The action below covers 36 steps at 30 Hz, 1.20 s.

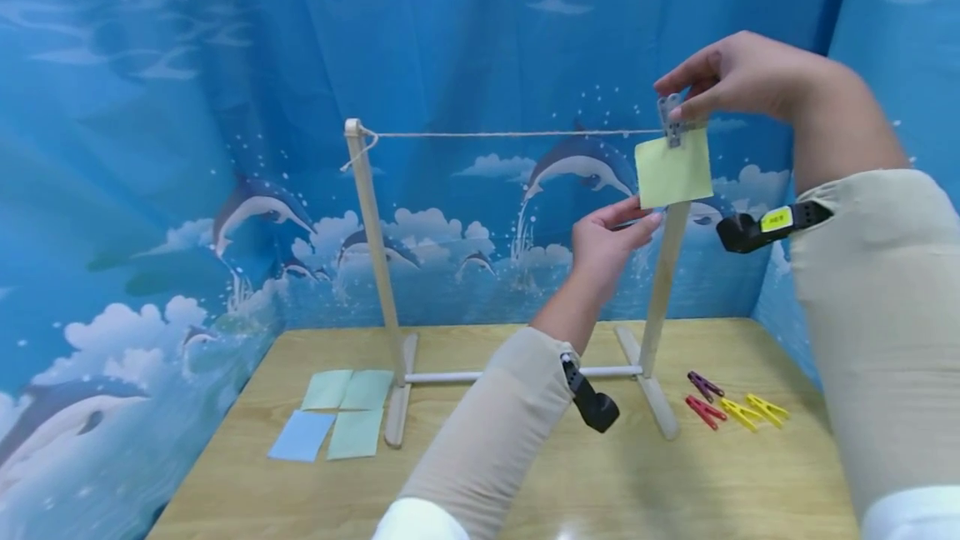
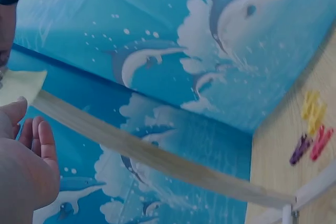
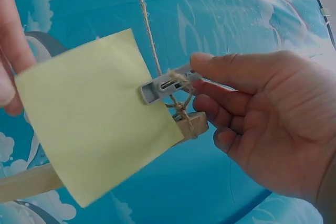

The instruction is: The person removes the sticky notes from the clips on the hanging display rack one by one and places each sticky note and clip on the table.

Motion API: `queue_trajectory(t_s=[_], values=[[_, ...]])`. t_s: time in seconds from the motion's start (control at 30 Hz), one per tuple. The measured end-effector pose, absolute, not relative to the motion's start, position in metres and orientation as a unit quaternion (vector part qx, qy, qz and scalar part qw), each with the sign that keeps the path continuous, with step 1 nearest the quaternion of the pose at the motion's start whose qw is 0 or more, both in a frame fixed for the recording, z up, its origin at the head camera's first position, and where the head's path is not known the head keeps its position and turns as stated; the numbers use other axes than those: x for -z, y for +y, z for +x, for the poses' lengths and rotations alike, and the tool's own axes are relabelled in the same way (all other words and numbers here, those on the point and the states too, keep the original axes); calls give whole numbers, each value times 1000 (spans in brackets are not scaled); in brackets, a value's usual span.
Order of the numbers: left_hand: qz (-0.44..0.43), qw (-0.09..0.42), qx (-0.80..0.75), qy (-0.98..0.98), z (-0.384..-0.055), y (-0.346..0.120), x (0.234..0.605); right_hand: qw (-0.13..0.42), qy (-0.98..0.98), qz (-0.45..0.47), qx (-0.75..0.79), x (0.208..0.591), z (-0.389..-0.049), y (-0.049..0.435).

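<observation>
A pale yellow square of paper (image 1: 672,169) hangs at the right end of a string (image 1: 517,134), near the top of the wooden post. On its upper edge sits a grey clothespin (image 3: 167,83), whose handle end my right hand (image 1: 757,77) pinches between thumb and fingers. My left hand (image 1: 603,244) is at the paper's lower left corner, its fingers loosely bent and thumb apart from them. In the right wrist view the paper (image 3: 100,119) partly covers the left fingers (image 3: 14,35). Whether they touch it I cannot tell.
Wooden posts (image 1: 375,248) on flat feet, joined by a white bar (image 1: 442,377), hold up the string. Green papers (image 1: 356,433) and a blue paper (image 1: 302,436) lie at the table's left. Purple (image 1: 705,386), red (image 1: 705,412) and yellow clothespins (image 1: 740,414) lie at the right.
</observation>
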State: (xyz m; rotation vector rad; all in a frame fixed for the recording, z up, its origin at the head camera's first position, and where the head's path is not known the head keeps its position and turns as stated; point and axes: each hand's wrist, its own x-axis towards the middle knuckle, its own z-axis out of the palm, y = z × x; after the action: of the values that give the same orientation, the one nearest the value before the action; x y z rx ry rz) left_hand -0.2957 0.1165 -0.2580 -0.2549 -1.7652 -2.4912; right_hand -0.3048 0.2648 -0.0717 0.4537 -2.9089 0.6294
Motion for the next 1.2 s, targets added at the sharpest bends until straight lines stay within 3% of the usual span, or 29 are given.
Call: queue_trajectory(t_s=[0.57, 1.2], values=[[-80, 72, 857, -504, -290, 113, 246, 121, -954, 121, -245, 74, -298, 265], [-95, 54, 857, -503, -294, 94, 255, 227, -849, 121, -461, 82, -289, 265]])
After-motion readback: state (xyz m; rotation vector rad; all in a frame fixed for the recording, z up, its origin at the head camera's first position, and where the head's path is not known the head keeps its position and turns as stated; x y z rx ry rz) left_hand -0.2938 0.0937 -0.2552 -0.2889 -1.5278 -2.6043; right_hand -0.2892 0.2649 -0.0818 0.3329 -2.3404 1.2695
